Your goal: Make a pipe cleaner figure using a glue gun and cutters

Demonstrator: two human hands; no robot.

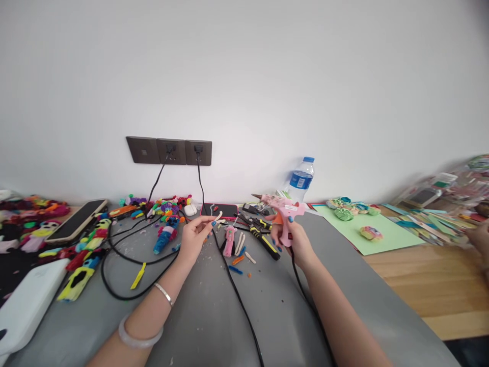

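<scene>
My right hand point(292, 239) is wrapped round the grip of a pink glue gun point(283, 208), its nozzle pointing left and its black cord point(301, 290) trailing back along my forearm. My left hand point(194, 235) pinches a small cream-coloured strip point(218, 216) between thumb and fingertips, just left of the gun's nozzle. Both hands hover above a grey mat point(214, 316). Below them lie a pink fuzzy craft figure point(229, 240), loose cream strips point(240, 243) and black-and-yellow pliers point(263, 240).
Colourful fuzzy craft pieces point(164, 209) and black cables point(126, 255) crowd the left side, with a phone point(76, 220) and a white box point(26, 306). A red-cased phone point(220, 210), a water bottle point(301, 178), green paper point(367, 232) and wall sockets point(170, 151) lie beyond. Another person's hand point(480, 235) is at far right.
</scene>
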